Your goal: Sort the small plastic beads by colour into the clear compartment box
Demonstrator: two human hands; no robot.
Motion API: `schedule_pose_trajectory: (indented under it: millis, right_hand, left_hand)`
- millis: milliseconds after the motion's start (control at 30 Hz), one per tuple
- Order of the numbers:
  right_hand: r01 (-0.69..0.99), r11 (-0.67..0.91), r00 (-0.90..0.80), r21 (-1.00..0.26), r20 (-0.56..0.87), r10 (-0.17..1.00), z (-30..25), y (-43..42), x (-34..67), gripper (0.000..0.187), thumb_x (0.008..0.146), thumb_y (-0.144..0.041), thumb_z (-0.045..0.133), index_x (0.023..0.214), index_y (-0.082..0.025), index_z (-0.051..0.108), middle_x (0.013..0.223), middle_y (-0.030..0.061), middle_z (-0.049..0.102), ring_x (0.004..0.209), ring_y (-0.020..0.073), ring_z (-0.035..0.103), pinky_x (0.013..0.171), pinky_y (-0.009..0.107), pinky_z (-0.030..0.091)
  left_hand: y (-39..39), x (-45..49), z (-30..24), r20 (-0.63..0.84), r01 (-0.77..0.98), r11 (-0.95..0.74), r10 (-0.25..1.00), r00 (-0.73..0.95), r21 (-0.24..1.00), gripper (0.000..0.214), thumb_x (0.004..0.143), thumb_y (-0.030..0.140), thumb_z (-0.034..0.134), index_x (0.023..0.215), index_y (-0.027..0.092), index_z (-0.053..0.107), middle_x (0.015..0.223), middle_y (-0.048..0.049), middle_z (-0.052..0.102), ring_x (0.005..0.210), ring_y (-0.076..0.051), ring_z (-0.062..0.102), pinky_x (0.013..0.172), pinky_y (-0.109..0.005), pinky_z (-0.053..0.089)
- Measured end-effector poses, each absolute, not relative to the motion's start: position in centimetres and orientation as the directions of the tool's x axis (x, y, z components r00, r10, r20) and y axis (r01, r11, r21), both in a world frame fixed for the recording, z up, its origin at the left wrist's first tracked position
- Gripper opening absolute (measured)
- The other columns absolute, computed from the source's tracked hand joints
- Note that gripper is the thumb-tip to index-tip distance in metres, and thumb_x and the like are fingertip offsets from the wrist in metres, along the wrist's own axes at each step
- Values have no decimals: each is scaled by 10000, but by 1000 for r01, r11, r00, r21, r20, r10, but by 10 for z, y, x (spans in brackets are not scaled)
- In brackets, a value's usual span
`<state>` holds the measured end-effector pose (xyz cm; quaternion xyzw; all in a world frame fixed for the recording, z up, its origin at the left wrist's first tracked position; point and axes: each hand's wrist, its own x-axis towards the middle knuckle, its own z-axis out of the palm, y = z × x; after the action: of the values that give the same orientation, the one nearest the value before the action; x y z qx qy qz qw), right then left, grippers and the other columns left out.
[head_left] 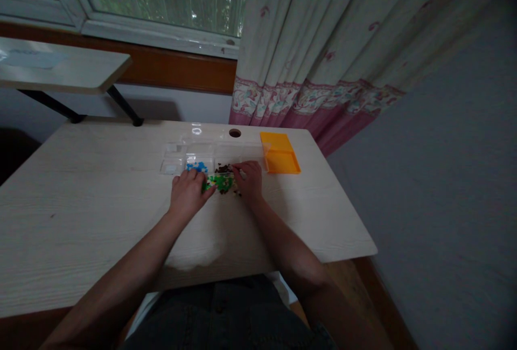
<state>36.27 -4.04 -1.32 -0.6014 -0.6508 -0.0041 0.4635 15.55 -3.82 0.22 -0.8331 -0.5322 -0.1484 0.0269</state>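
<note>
A clear plastic compartment box lies on the table. Blue small pieces fill part of one compartment, and dark brown small pieces sit in the compartment to its right. In front of the box spreads a loose pile of small green pieces, with some white and dark ones mixed in. My left hand rests at the box's front edge by the blue pieces, its thumb stretched apart towards the green pile. Over the brown pieces, my right hand has its fingertips pinched together; anything between them is too small to make out.
An orange open case lies at the box's right end. Behind the box, the pale wooden table has a round cable hole. A raised shelf stands at the back left. Curtains hang behind, and a wall borders the right side.
</note>
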Motion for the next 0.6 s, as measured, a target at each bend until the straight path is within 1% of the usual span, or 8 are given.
schedule_pose_trajectory:
  millis: [233,467,600]
  right_hand:
    - [794,297,146,-530,641,754,-14,-39,363,113,902,-275,667,860,-223,758,839,46,730,869,194,627,886,362,479]
    - [783,306,144,-542,636,758,-15,-39,364,115,904,-275,662,869,-223,758,848,44,732,880,196,624,897,366,470]
    - [774,303,159,-556,633,758,-17,-39,364,108,901,-278,663,881,-231,759,856,41,733,888,201,621,895,370,470]
  left_hand:
    - [-39,159,1,255,880,-445,881,398,164,215,910,410,578,925,202,625,1007,-132,631,1019,-330,568,835,-435,433]
    - [-38,160,1,250,873,-459,875,414,161,203,905,402,591,923,204,631,1012,-126,625,1028,-331,561,841,-440,436]
    - [-37,159,-2,246,869,-459,878,410,188,195,902,404,596,912,212,627,1001,-118,628,1007,-319,569,828,-430,444]
